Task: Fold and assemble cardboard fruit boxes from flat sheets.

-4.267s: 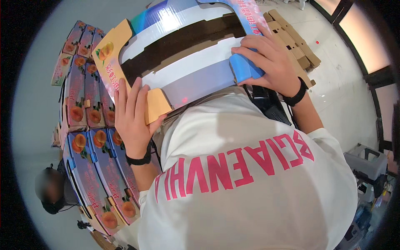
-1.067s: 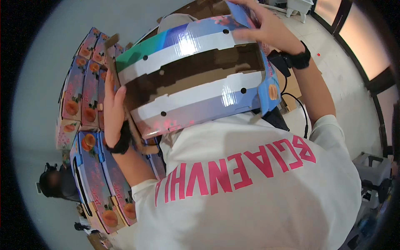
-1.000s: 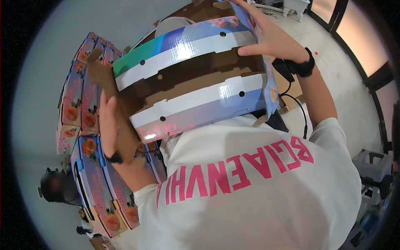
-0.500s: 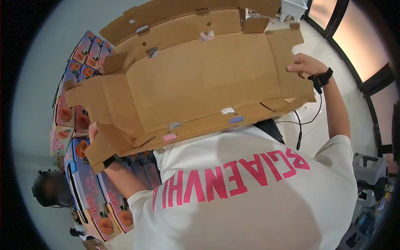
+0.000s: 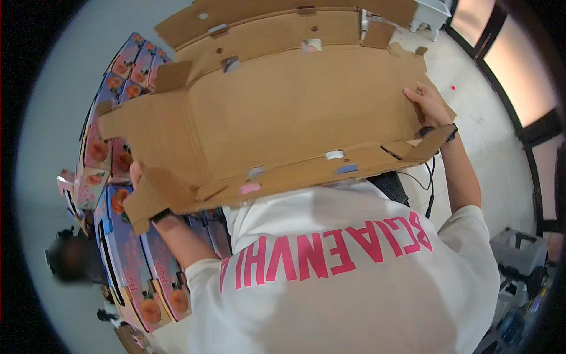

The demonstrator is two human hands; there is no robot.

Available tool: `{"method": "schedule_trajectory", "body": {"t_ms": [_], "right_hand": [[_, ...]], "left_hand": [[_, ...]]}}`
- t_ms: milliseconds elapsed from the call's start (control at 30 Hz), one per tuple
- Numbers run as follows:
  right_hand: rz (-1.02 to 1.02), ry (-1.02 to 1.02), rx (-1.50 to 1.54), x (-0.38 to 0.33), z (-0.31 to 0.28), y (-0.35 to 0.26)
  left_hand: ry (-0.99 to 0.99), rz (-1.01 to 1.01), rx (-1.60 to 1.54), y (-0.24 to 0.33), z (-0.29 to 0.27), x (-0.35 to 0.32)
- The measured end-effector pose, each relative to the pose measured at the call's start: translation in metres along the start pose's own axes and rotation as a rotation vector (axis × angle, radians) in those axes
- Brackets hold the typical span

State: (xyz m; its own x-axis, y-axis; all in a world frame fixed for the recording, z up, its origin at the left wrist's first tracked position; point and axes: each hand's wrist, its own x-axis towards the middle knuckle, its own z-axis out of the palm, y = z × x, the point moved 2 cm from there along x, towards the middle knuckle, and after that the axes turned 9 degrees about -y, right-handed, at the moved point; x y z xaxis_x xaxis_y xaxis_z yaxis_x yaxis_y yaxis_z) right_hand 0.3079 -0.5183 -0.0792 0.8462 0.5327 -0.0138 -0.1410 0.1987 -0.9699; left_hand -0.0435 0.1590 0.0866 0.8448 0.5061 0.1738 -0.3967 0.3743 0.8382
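A large, partly folded cardboard box point(image 5: 300, 112) spans the space in front of me, its plain brown inner side facing up and its flaps half raised. My left hand point(image 5: 136, 174) grips the left end by a flap, which hides most of the fingers. At the right end my right hand point(image 5: 428, 106) holds the side panel, the thumb reaching over the inner face and the wrist partly behind a near corner flap. Slots and holes run along the long edges, with small white, pink and blue patches showing at some.
Stacks of printed fruit boxes point(image 5: 127, 253) stand to my left, and a person's head point(image 5: 71, 258) shows beyond them. A white plastic stand point(image 5: 430, 17) is at the far right. Grey plastic stools point(image 5: 519, 251) are at the lower right. Black cables point(image 5: 430, 189) hang by my right arm.
My right hand has moved down and inward, and the right end panel now folds up more steeply. The left hand keeps its hold. The whole view has shifted slightly.
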Motion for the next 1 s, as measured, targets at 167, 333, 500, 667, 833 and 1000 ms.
{"method": "schedule_trajectory", "body": {"t_ms": [167,333,500,667,833,1000], "right_hand": [[0.151,0.094,-0.106,0.013,-0.015,0.03],[-0.026,0.149,0.181,-0.001,-0.024,0.05],[-0.066,0.297,0.428,-0.015,-0.049,0.087],[-0.181,0.579,0.489,-0.03,-0.095,0.154],[-0.214,1.219,0.234,-0.048,-0.141,0.23],[0.23,1.169,-0.03,-0.083,-0.172,0.327]], "left_hand": [[0.079,-0.065,-0.044,-0.024,0.033,0.014],[-0.001,-0.214,0.033,-0.073,0.024,0.033],[-0.136,-0.373,0.321,-0.113,0.018,0.061],[-0.29,-0.299,0.622,-0.116,0.01,0.046],[-0.257,-0.282,0.583,-0.136,-0.008,0.04],[-0.098,-0.376,0.544,-0.17,-0.029,0.044]]}}
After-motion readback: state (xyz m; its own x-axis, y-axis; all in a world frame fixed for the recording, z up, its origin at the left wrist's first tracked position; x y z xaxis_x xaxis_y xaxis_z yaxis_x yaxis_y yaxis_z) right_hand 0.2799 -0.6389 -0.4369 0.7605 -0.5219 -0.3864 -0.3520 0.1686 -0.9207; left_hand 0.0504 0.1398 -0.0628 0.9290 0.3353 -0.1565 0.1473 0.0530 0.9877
